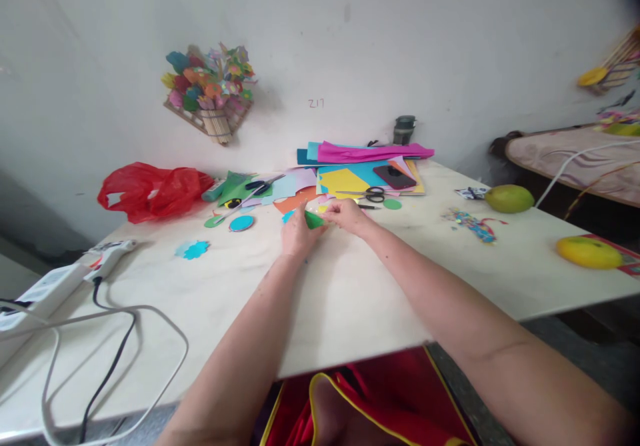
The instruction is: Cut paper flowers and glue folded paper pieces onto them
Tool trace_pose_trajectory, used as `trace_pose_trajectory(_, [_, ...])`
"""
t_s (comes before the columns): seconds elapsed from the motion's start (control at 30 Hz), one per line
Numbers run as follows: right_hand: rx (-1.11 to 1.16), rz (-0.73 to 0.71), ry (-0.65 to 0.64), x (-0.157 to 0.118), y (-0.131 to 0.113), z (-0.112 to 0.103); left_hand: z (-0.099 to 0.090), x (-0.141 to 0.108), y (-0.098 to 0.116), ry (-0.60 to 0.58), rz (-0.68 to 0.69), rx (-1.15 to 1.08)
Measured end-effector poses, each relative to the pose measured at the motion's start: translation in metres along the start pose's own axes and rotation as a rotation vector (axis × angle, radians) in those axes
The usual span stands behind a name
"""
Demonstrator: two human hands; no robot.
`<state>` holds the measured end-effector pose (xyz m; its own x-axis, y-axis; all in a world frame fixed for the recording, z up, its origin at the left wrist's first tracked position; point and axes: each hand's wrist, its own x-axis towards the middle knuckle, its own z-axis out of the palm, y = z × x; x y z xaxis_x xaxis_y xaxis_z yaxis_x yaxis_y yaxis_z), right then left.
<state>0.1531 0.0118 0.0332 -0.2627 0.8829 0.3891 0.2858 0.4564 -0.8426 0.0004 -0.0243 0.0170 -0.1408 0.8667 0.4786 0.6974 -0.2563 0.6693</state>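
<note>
My left hand [298,233] is closed on a small piece of green paper [313,220] above the middle of the table. My right hand [349,217] meets it from the right, fingers pinched at the paper's edge; whether they grip the same piece or something tiny I cannot make out. Just behind the hands lie an orange sheet [295,202] and black-handled scissors [374,195]. A green paper circle [393,204] lies beyond my right hand. To the left are blue paper circles [241,223] and a blue scalloped paper flower [195,250].
Coloured sheets [345,181] with a phone [395,177] on them lie at the back. A red plastic bag [150,191] and second scissors [265,184] are at left. A power strip [45,293] with loose cables is front left. Two mangoes [509,199] and paper scraps [473,224] lie right.
</note>
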Motion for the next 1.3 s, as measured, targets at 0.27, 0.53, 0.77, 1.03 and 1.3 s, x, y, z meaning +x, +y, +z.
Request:
trace_pose_trajectory(0.27, [0.176, 0.054, -0.079, -0.004, -0.008, 0.004, 0.002, 0.0, -0.001, 0.117, 0.161, 0.144])
trace_pose_trajectory(0.53, [0.357, 0.151, -0.212, -0.007, -0.01, -0.006, -0.003, 0.004, -0.002, 0.0, 0.161, 0.065])
trace_pose_trajectory(0.77, [0.366, 0.171, -0.246, -0.007, -0.008, -0.007, -0.005, 0.003, 0.0, -0.053, 0.119, -0.028])
trace_pose_trajectory(1.03, [0.426, 0.223, -0.3, -0.008, -0.005, -0.012, -0.005, 0.003, -0.003, -0.113, 0.104, -0.123])
trace_pose_trajectory(1.3, [0.445, 0.237, -0.331, -0.009, -0.004, -0.014, -0.006, 0.004, -0.004, -0.148, 0.101, -0.186])
